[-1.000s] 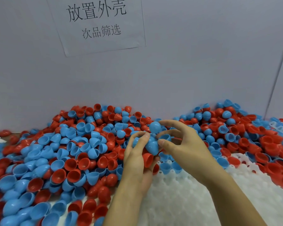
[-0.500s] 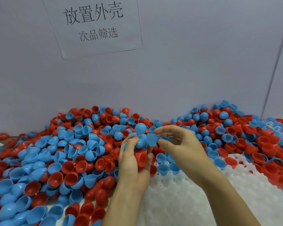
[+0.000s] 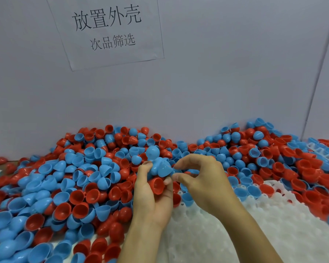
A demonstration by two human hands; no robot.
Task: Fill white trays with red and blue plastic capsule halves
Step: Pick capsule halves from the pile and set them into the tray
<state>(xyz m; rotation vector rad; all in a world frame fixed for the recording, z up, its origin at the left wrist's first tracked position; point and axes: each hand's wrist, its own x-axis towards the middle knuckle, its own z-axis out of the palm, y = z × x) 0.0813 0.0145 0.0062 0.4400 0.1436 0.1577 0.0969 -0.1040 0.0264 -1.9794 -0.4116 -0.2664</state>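
The white tray (image 3: 226, 234) lay mostly buried: the heap of capsule halves (image 3: 65, 183) covered its left and far parts, and both forearms crossed it. Its near edge ran off the bottom of the picture. The left hand (image 3: 152, 194) hid how many halves its grip held; only a red half (image 3: 157, 185) and some blue ones showed. The heap was cut off at the left, right and bottom edges. The paper sign (image 3: 110, 33) lost its top.

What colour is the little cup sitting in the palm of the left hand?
Red. The capsule half lies in the left hand, seen in the head view.
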